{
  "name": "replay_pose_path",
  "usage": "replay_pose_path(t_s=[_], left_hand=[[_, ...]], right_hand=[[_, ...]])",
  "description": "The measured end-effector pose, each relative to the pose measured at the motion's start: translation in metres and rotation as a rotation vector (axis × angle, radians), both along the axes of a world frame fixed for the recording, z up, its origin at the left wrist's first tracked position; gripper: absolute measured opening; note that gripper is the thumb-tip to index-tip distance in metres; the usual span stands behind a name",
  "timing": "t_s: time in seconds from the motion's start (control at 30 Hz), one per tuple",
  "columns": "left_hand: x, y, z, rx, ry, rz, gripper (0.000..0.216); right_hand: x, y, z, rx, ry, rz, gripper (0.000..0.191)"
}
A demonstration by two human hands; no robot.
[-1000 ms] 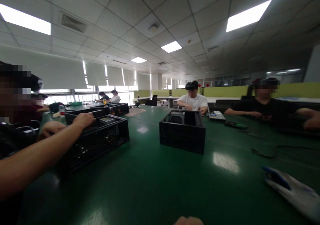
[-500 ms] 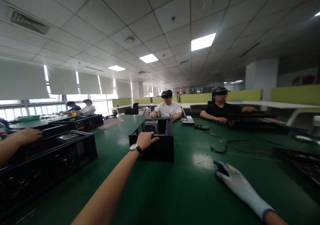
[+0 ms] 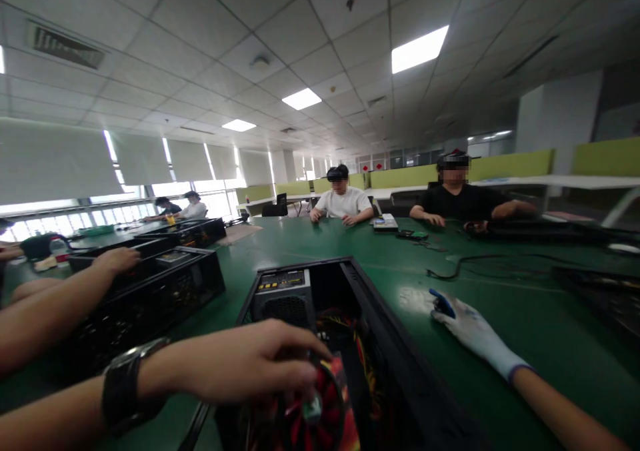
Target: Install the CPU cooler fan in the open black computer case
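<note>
A black computer case (image 3: 400, 357) lies open right in front of me, with a power supply (image 3: 284, 297), coloured cables (image 3: 367, 371) and a red-and-black fan on a graphics card (image 3: 340, 404) inside. Reaching in over this fan is my bare left hand (image 3: 250, 361), a watch (image 3: 133, 384) on its wrist. Its thumb and index finger are apart, the other fingers hidden; whether it touches the fan cannot be made out. My right hand (image 3: 467, 327), in a white glove with blue fingertips, rests on the green table (image 3: 400, 311) with curled fingers. Anything inside them is too dark to name.
At left, another person's arm (image 3: 113, 267) reaches over a second open case (image 3: 165, 291). Across the table sit a person in white (image 3: 345, 201) and one in black (image 3: 460, 201). A black cable (image 3: 480, 259) and a dark panel (image 3: 600, 304) lie at right.
The computer case has come much closer to me and its inside now shows. My left hand has left the case's near top edge for the fan inside. My right hand stays put.
</note>
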State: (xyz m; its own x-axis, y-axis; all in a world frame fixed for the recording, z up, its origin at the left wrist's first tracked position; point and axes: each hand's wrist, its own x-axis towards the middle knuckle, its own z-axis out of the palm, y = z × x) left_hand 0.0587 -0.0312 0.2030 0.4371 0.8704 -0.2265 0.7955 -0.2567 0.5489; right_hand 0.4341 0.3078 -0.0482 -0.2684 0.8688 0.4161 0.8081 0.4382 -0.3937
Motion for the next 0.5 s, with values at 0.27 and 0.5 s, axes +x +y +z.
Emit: replay_pose_path(t_s=[0.27,0.5], left_hand=[[-0.018,0.017,-0.051,0.232,0.726,-0.21,0.063],[-0.01,0.017,-0.041,0.136,0.588,-0.326,0.046]], right_hand=[[-0.006,-0.058,0.015,0.025,0.025,0.041,0.055],[0.015,-0.116,0.021,-0.105,0.155,0.075,0.06]])
